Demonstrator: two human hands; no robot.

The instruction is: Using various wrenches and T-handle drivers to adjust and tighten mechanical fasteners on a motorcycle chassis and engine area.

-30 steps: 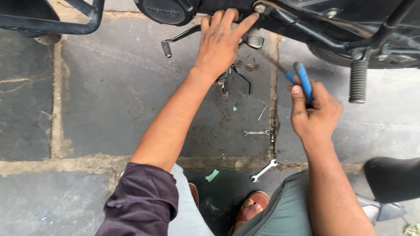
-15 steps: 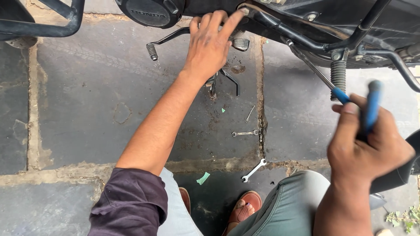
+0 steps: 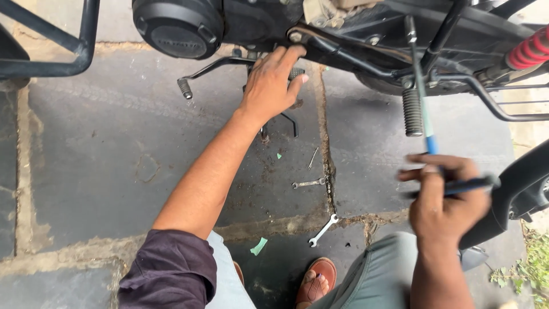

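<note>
Two blue-handled tools are being held beside the underside of a motorcycle (image 3: 366, 34).

The left hand (image 3: 271, 86) is being pressed against the frame by the footpeg, its fingers (image 3: 289, 57) spread and gripping nothing. The right hand (image 3: 443, 197) is being kept closed around two blue-handled tools (image 3: 426, 123), one shaft being pointed up towards the frame. Two spanners (image 3: 323, 230) are being left lying on the stone floor (image 3: 103, 149), between the hands.
</note>
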